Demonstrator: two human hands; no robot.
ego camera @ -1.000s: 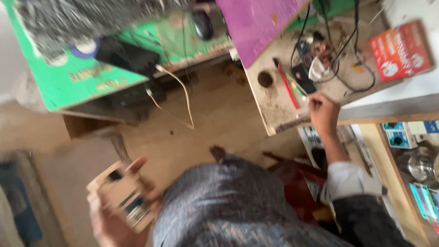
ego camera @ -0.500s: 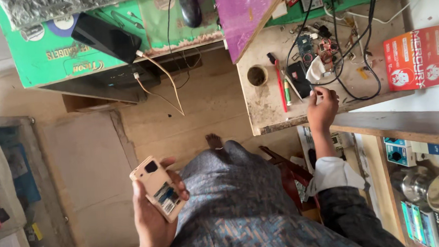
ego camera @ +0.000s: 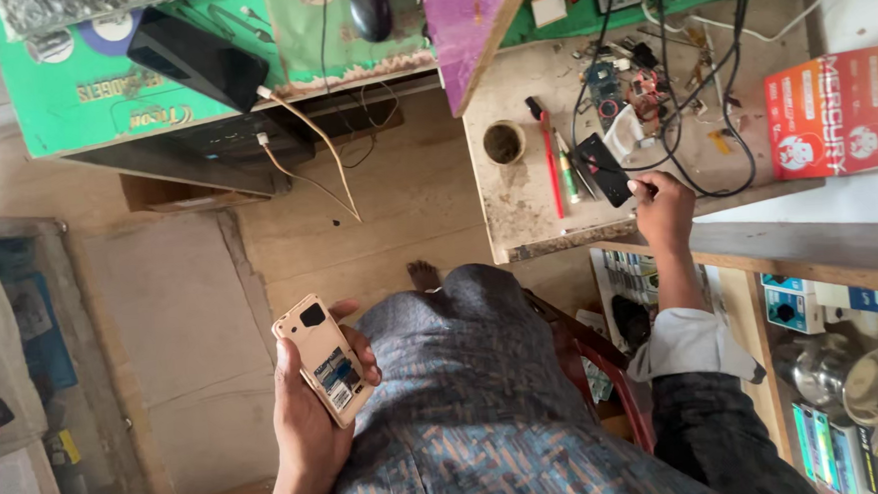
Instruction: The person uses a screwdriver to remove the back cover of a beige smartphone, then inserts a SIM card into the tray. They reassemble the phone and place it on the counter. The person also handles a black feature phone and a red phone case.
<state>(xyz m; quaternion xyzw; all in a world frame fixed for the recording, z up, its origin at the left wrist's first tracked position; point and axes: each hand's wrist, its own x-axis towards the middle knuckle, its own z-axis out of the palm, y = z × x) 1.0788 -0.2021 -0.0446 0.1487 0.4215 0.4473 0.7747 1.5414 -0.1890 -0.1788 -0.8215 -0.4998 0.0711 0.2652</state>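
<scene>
My left hand holds a small beige phone with its back cover off, the inner label showing, above my patterned lap. My right hand reaches to the near edge of the worn workbench and its fingertips pinch a flat black piece that lies among cables. Whether the piece is lifted or still resting on the bench I cannot tell. A red pen and a round hole lie just left of it.
Circuit boards and tangled black cables cover the bench. A red box sits at its right end. A green mat with a black phone on a charging cable and a mouse lies farther left. Shelves with steel cups stand at the right.
The view shifted. My left hand brought the beige phone up and closer to my lap. My right hand moved onto the black piece on the bench.
</scene>
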